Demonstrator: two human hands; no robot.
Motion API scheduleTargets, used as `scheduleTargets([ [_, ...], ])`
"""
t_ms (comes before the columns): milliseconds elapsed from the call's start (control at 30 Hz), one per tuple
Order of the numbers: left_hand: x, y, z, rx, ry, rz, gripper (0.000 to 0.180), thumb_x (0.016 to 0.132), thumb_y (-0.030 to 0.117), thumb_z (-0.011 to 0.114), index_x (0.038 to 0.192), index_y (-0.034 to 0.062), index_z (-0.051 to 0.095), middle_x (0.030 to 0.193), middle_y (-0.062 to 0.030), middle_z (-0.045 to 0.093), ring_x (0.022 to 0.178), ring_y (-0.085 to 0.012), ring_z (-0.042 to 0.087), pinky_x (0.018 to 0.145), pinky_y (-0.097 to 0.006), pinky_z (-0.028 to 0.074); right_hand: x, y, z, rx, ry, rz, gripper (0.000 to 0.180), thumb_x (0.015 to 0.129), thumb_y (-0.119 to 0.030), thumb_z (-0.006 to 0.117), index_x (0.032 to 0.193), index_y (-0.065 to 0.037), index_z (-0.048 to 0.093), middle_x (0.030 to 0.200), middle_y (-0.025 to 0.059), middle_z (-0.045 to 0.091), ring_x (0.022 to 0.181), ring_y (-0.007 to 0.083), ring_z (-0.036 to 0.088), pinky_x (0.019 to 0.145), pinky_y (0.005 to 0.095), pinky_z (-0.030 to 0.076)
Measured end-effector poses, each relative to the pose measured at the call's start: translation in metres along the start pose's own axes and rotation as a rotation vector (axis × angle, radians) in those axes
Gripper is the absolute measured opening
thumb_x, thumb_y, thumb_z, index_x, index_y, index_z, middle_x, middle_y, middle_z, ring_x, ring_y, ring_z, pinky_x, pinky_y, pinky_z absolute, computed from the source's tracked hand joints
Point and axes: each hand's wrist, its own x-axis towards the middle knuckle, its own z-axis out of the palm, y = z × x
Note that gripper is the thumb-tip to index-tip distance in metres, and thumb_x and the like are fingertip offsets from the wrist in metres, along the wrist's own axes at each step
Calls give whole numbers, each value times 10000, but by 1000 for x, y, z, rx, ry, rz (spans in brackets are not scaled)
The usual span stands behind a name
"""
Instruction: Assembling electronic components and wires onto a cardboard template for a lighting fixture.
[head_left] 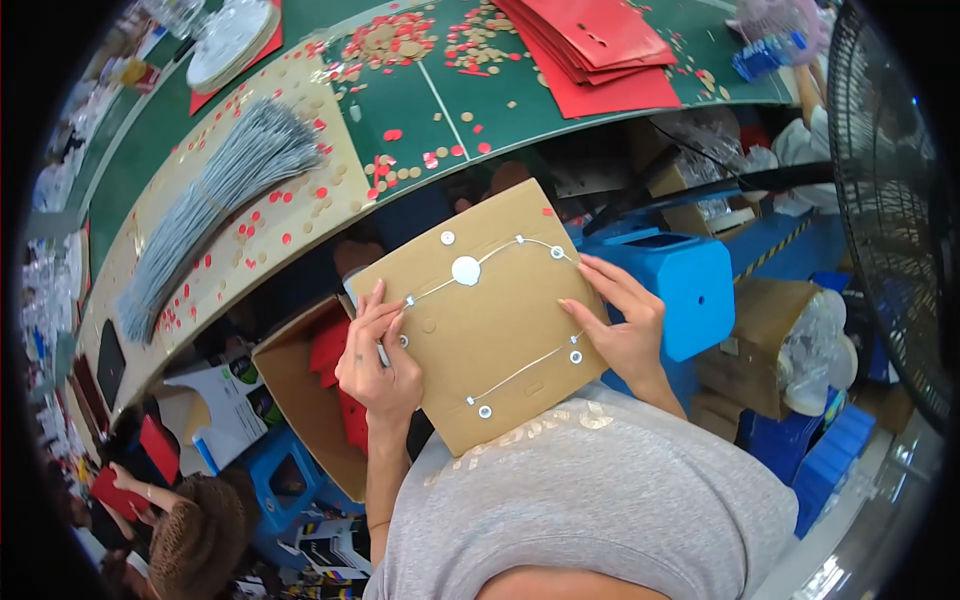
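A brown cardboard panel [500, 335] lies tilted on my lap and against the table edge. My left hand [380, 355] is closed at its left edge, with curled fingers by a small white washer [404, 341]. My right hand [625, 325] grips the right edge, thumb on the face and fingers at the upper side. A thin white cord [435, 291] runs across the upper part past a white round patch [466, 270]. Another thin cord [517, 378] spans the lower part. Several small round washers sit near the panel's edges.
On the green table [400, 110] lie a bundle of grey strands [225, 205], red and tan paper dots, and red sheets [600, 60]. An open carton [300, 385] with red pieces stands left; a blue stool [680, 295] and black fan [890, 200] are right. Another person [200, 535] sits lower left.
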Motion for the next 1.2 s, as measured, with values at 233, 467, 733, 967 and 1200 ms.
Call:
scheduleTargets([
  [233, -8, 3, 4, -80, 189, 90, 40, 927, -89, 629, 911, -69, 599, 936, -231, 731, 972, -374, 756, 796, -387, 638, 3, -17, 4, -169, -70, -169, 516, 768, -84, 838, 1269, -61, 715, 1378, 188, 606, 1118, 340, 651, 940, 385, 543],
  [467, 12, 15, -1, -99, -10, -206, 209, 1039, 21, 524, 923, -99, 651, 900, -174, 734, 962, -272, 754, 819, -330, 568, -15, -1, -6, 73, -63, -100, 418, 766, -22, 803, 1178, 12, 739, 1378, 255, 615, 1175, 357, 683, 966, 358, 559],
  [733, 3, 7, 6, -360, 72, -138, 267, 1040, 29, 514, 806, -69, 598, 785, -131, 687, 772, -222, 723, 683, -307, 563, -31, 1, 3, -93, -71, -193, 429, 807, -122, 804, 1223, -38, 739, 1464, 287, 526, 1109, 374, 707, 857, 369, 602],
  [967, -5, 0, 0, -271, 39, -42, 166, 969, -34, 555, 825, -58, 633, 785, -143, 711, 743, -224, 741, 662, -303, 577, 50, -27, 0, -423, -168, -517, 604, 812, -310, 824, 1361, -120, 659, 1518, 185, 507, 1347, 367, 542, 1069, 481, 470],
  [1200, 7, 32, -23, -65, 189, 192, 146, 916, -54, 568, 1000, -84, 683, 998, -210, 740, 955, -334, 738, 888, -416, 571, 105, -36, 78, -261, -609, -1077, 740, 894, -529, 682, 1524, -204, 470, 1622, 137, 364, 1445, 323, 411, 1110, 525, 355],
])
